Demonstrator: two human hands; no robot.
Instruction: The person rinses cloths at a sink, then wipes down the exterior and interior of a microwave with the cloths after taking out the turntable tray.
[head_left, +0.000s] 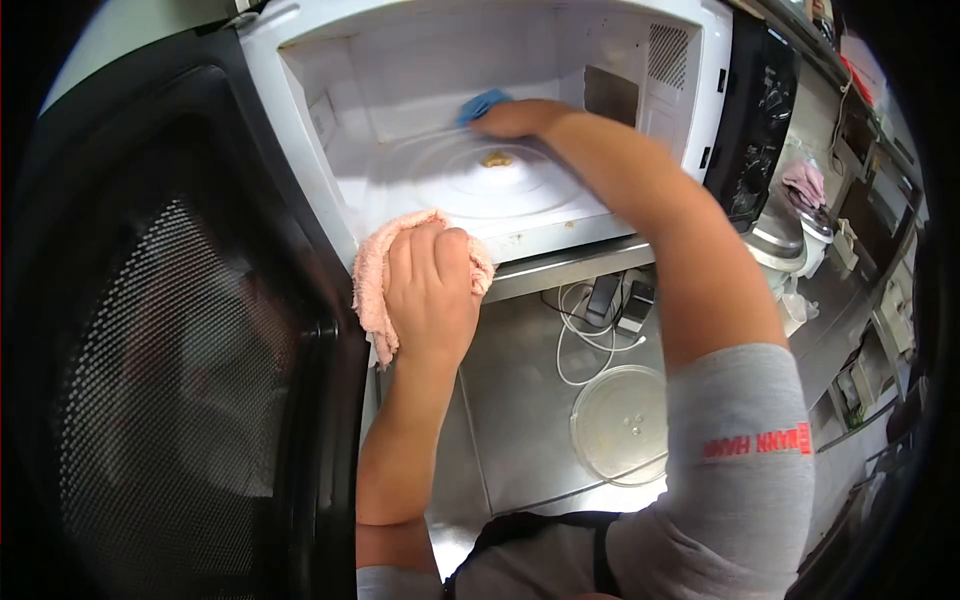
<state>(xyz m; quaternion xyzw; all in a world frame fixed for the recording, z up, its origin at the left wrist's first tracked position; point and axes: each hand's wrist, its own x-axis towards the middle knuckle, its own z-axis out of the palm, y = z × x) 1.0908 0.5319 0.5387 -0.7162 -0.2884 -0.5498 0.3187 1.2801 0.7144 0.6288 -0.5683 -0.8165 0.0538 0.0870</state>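
Inside the white microwave (450, 50), my right hand (510, 118) reaches toward the back wall and grips a blue cloth (484, 105), which touches the inside near the floor; its exact material is hard to make out. My left hand (430, 285) is closed on a pink towel (375, 285) at the front lower edge of the opening, by the left corner. A brownish turntable hub (496, 159) sits in the middle of the cavity floor.
The black microwave door (180, 330) hangs wide open on the left. Below, a glass turntable plate (620, 425) lies on a metal surface beside a white cable (563, 350) and a dark adapter (636, 306). Lidded pots (776, 232) stand at right.
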